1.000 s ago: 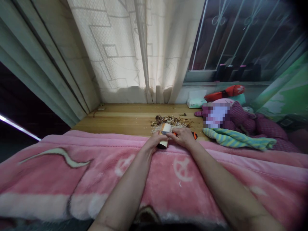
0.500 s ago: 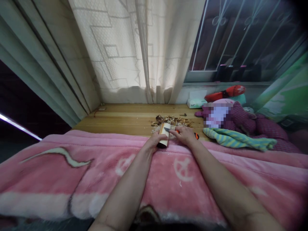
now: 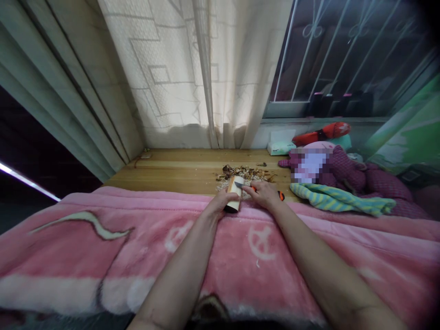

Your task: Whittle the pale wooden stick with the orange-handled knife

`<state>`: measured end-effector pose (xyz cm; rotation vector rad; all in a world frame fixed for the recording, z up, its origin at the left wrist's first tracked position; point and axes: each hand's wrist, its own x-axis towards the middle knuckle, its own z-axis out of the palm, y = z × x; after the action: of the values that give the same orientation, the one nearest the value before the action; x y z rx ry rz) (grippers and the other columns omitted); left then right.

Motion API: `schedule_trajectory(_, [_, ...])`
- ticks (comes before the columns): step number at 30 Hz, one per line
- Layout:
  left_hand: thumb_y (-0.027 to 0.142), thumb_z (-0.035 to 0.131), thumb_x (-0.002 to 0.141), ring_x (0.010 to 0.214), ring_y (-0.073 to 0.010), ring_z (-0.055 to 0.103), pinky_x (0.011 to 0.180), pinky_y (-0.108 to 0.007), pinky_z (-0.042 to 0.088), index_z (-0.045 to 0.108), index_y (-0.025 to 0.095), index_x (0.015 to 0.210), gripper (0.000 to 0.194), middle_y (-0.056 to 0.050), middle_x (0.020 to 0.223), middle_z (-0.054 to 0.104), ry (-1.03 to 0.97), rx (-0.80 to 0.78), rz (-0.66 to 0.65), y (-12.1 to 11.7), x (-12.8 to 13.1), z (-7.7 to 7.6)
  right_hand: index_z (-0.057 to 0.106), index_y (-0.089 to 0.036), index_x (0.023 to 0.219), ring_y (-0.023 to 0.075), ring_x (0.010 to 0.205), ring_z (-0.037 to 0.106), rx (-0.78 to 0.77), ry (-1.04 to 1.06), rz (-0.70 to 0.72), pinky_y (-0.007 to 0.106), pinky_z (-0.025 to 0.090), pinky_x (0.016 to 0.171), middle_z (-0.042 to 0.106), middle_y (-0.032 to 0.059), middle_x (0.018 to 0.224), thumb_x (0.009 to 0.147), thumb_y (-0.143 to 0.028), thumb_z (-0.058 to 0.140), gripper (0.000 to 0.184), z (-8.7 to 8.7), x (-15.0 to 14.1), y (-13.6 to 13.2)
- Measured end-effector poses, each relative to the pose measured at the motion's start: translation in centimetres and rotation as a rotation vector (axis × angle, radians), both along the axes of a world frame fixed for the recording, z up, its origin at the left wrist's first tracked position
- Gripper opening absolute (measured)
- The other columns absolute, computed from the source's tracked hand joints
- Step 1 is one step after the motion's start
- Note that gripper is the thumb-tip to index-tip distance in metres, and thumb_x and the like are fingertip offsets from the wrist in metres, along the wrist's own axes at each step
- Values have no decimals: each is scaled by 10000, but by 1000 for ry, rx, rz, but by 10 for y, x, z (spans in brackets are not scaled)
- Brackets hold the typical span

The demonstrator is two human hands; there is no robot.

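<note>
My left hand point(image 3: 222, 201) is closed around a short pale piece of wood point(image 3: 235, 189), its dark end pointing toward me. In my right hand point(image 3: 265, 192) is a carving knife point(image 3: 238, 185) with an orange and black handle, which sticks out past the palm. The blade lies against the wood's upper face, and my right thumb reaches toward the wood beside it. Behind both hands a pile of wood shavings point(image 3: 245, 173) is spread over the wooden surface point(image 3: 165, 170).
A pink plush blanket point(image 3: 144, 247) covers the near edge under my forearms. To the right are a striped cloth point(image 3: 340, 197), a purple checked stuffed toy point(image 3: 385, 181), a tissue pack point(image 3: 282, 143) and a red folded umbrella-like item point(image 3: 321, 133). Curtains point(image 3: 172, 68) hang behind.
</note>
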<state>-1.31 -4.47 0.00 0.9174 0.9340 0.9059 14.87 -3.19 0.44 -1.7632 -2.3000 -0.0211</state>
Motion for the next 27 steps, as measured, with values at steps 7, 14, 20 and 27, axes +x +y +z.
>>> schedule_trajectory(7, [135,582,488,415,-72,452,412,-199,366,509,141,808,329,27,562,518,-13,10,5,1,0,-2,629,-205,794,179,760,582,10,3,2,251,297,596,663,70,801,823,-628,187,613,-1,-4,0])
schedule_trajectory(14, [143,600,483,406,-70,449,409,-208,379,512,138,795,324,29,563,518,-29,17,-8,1,0,-1,633,-201,805,172,756,581,32,8,74,244,310,613,660,73,789,834,-608,189,604,1,-7,-4])
schedule_trajectory(20, [150,601,478,410,-73,454,406,-205,372,508,142,798,333,33,556,506,-32,-3,17,3,1,-3,633,-205,826,184,766,589,23,-11,-42,249,325,611,665,84,804,827,-624,177,619,0,-8,-2])
schedule_trajectory(27, [150,586,487,426,-83,464,425,-220,385,498,143,811,336,17,584,526,-38,6,7,1,0,-2,628,-196,846,185,758,586,67,7,29,247,324,625,664,88,815,828,-615,202,598,0,-10,-4])
